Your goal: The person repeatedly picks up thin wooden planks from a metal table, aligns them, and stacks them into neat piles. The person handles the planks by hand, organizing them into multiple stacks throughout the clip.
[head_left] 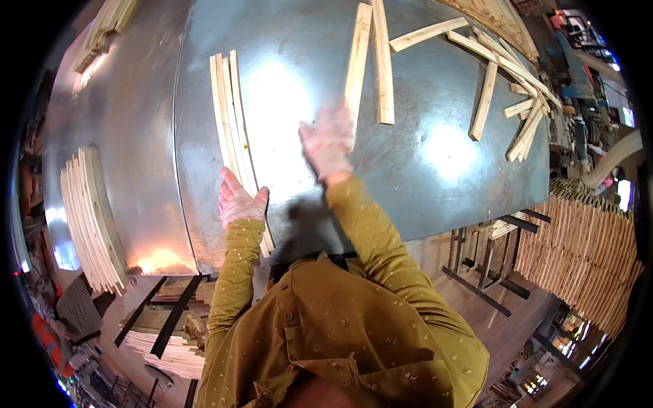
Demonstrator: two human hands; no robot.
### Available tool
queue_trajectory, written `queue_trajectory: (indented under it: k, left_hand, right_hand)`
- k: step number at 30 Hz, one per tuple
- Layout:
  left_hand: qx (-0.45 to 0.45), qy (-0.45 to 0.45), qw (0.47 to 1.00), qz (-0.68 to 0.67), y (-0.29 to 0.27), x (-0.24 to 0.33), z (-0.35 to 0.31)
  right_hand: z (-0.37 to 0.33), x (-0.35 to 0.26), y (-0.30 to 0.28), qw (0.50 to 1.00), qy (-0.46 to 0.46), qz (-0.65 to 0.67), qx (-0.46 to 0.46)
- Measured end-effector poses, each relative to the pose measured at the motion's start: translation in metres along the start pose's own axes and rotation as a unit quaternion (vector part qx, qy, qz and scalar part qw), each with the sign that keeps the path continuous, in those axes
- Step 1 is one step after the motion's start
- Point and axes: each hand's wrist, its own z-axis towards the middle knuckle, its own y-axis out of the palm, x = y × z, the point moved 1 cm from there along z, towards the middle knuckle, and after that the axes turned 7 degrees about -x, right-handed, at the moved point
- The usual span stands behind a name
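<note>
A small group of long, pale wooden strips lies side by side on the metal tabletop, left of the middle. Over the near part of these strips rests my left hand, its fingers stretched out and the thumb apart. My right hand is to the right, above the tabletop and smeared by motion. Just beside its fingers lies a single wooden strip, partly hidden by the hand. Whether the hand touches that strip, I cannot tell. Another strip lies close by on the right.
Several loose strips lie crossed at the far right of the metal table. A row of strips stands at the left, and another bundle at the far left. A tall wood stack stands beyond the right edge, near black metal racks.
</note>
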Motion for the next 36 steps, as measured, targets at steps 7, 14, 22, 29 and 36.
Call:
queue_trajectory:
  k: [7,14,22,29,36]
  left_hand:
    - [0.113,0.238,0.887,-0.379,0.022,0.054,-0.024]
    - [-0.413,0.122,0.560,-0.708,0.065,0.140,0.008]
    - [-0.154,0.097,0.687,-0.704,0.091,0.245,-0.009]
    - [-0.039,0.020,0.866,-0.498,0.147,0.290,-0.006]
    - [0.003,-0.013,0.872,-0.490,0.151,0.250,-0.042]
  right_hand:
    - [-0.005,0.076,-0.040,0.900,0.243,0.258,-0.254]
    - [0.053,0.145,-0.062,0.967,0.189,0.071,-0.153]
    - [0.005,0.188,-0.086,0.831,-0.054,0.453,-0.318]
    - [0.279,0.252,0.007,0.967,0.201,0.127,-0.088]
    - [0.383,0.162,0.040,0.952,0.034,0.058,-0.298]
